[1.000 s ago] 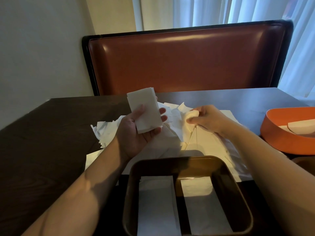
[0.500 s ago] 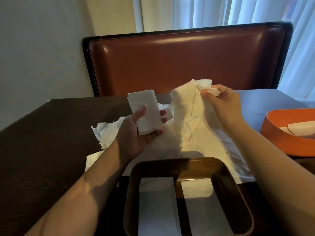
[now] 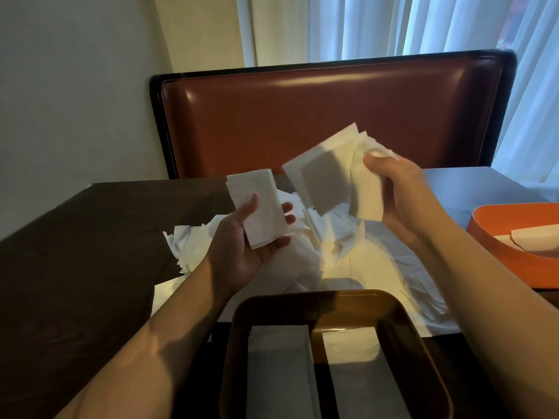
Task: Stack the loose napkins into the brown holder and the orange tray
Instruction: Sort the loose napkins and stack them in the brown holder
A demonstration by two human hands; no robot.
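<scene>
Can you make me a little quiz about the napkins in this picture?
1. True or false: the left hand holds a folded stack of napkins.
2. How many stacks lie inside the brown holder? A) none B) two C) five
3. Fill in: the tray at the right edge is coloured ____.

Key:
1. True. The stack rests in the open palm under the thumb.
2. B. Two stacks lie side by side in the holder.
3. Orange. It already has a napkin in it. Meanwhile the right hand lifts a loose napkin above the pile on the table.
</scene>
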